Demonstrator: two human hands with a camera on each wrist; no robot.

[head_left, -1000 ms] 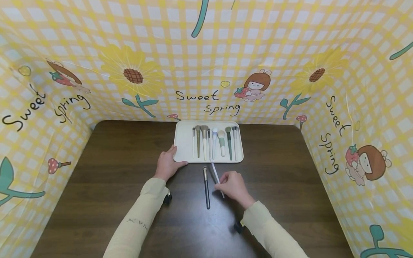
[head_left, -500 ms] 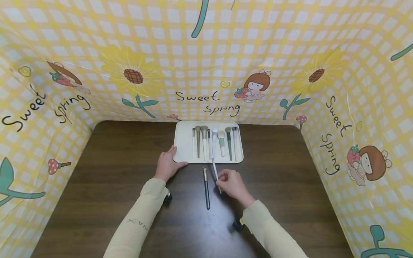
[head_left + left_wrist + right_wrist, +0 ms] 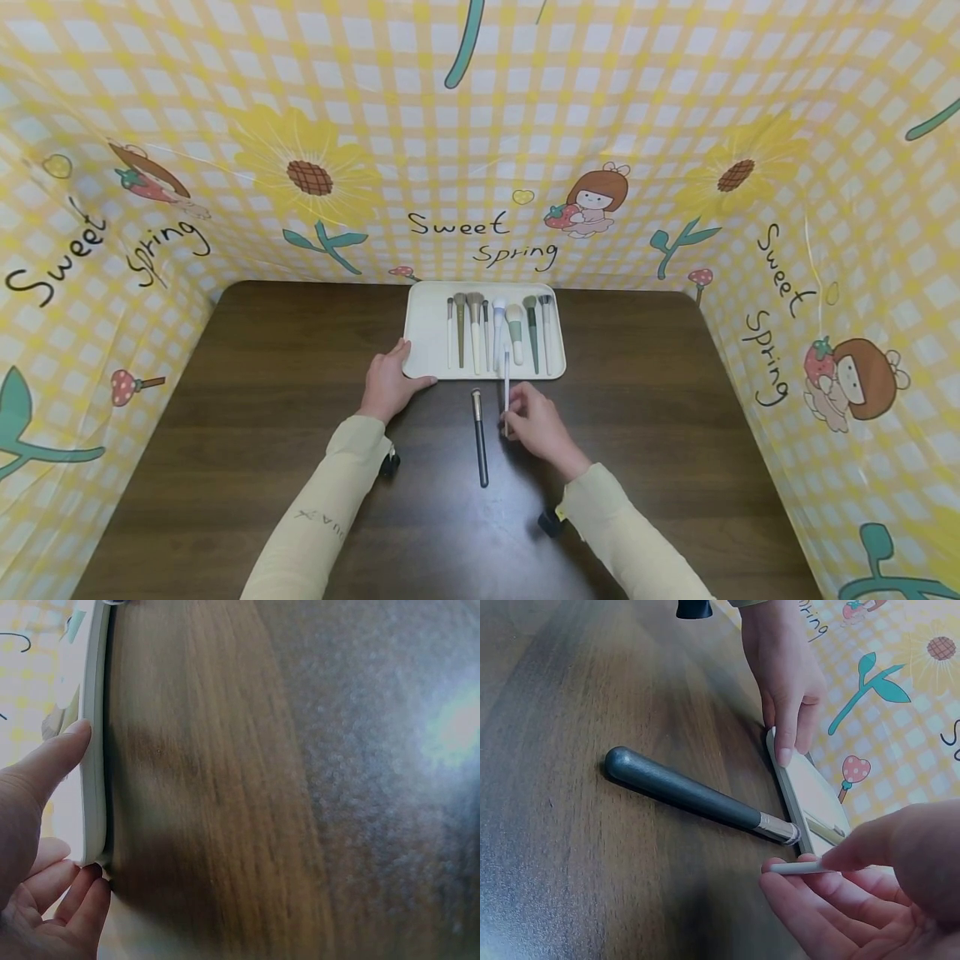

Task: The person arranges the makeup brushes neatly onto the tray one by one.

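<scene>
A slim white-handled makeup brush (image 3: pixel 506 379) is pinched between thumb and fingers of my right hand (image 3: pixel 538 421). It points away from me, its far end over the front rim of the cream tray (image 3: pixel 426 333). The tray's near left corner is held by my left hand (image 3: pixel 386 385); in the left wrist view the thumb (image 3: pixel 64 746) lies on the rim and the fingers curl at the corner. Between the hands, on the table, lies a black-handled makeup brush (image 3: pixel 481 442), bristle end toward the tray. The right wrist view shows the held brush's handle end (image 3: pixel 799 868).
Several makeup brushes lie side by side on the tray, among them a dark green one (image 3: pixel 532 333) and a pale green one (image 3: pixel 515 333). The dark wooden table (image 3: pixel 300 333) meets a yellow checked cloth (image 3: pixel 480 167) behind and at both sides.
My right hand has moved slightly forward, and the white brush has swung from slanting left to nearly straight ahead, further over the tray. The left hand, tray and black-handled brush have stayed put.
</scene>
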